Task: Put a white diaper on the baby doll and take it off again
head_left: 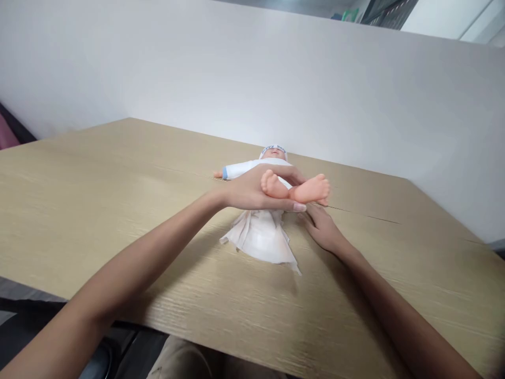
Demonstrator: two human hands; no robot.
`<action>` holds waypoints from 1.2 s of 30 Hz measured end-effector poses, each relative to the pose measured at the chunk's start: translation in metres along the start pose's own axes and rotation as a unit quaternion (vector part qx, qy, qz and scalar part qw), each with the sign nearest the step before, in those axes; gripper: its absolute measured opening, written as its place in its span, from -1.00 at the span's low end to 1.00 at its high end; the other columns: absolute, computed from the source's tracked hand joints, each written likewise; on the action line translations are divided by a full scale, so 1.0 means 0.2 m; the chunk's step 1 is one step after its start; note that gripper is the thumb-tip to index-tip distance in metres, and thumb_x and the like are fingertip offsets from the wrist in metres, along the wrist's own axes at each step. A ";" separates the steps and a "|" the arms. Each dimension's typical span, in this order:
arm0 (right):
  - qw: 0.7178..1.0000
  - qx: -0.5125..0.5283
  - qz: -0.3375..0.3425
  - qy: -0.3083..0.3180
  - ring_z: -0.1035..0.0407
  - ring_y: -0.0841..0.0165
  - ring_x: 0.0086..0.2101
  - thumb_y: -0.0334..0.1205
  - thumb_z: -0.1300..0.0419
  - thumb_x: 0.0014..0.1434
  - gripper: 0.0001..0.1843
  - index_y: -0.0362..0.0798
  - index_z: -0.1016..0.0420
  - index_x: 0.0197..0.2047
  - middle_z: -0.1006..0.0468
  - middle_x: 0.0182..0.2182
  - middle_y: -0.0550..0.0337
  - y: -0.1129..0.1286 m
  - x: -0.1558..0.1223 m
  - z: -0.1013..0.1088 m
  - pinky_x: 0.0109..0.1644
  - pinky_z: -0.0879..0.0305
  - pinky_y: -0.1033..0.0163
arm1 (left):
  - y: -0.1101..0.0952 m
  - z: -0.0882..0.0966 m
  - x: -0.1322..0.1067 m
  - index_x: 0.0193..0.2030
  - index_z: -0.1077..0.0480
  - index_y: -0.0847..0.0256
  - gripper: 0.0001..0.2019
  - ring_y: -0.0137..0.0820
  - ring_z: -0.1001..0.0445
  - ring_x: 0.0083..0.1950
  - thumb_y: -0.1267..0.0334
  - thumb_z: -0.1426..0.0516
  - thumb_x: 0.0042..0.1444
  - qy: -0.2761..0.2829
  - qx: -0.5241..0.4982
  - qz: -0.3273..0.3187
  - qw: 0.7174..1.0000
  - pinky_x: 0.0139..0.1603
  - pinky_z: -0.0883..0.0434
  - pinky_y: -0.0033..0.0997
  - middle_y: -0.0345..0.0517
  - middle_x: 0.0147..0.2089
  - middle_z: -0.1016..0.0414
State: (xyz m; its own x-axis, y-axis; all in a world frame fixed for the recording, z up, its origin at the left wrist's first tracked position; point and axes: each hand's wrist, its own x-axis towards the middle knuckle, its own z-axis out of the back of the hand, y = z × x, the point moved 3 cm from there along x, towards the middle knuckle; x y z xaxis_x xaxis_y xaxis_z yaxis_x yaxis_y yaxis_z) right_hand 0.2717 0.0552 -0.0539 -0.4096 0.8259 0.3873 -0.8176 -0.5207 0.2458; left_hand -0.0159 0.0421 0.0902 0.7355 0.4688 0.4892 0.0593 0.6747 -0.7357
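Observation:
A baby doll [240, 169] lies on its back on the wooden table, its head in a white cap toward the wall and its feet toward me. It wears a white long-sleeved top with a blue cuff. My left hand [252, 188] is wrapped round the doll's legs and holds both bare feet up. Beneath the legs a white diaper [262, 239] is spread, its front end toward me. Low on the right side of the doll, my right hand [321, 226] rests by the diaper's edge; its fingertips are hidden behind the feet and left thumb.
The light wooden table [118, 221] has a thin seam running across it. A white partition wall [236, 73] stands at its far edge. At the far left is a pink and black item [10, 126]. My legs [181, 360] are under the near edge.

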 end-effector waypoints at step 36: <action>0.981 0.141 0.107 0.078 -0.48 0.19 0.38 -0.40 0.03 0.49 -0.43 0.14 -0.64 0.32 -0.62 0.36 0.11 0.37 -0.23 0.17 0.46 -0.44 -0.08 | 0.30 0.05 -0.72 0.35 -0.56 0.07 -0.52 -0.09 -0.38 0.58 0.49 -0.14 0.38 0.132 0.228 0.028 0.964 0.57 -0.41 0.19 0.13 0.47 -0.52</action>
State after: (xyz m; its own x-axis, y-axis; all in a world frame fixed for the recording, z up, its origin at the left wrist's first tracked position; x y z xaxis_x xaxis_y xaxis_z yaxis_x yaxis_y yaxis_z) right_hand 0.2436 -0.0301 -0.0228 -0.6346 0.7022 0.3227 -0.5697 -0.7072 0.4187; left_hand -0.1249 0.0212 -0.0191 0.8790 0.3900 0.2742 -0.2434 0.8617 -0.4452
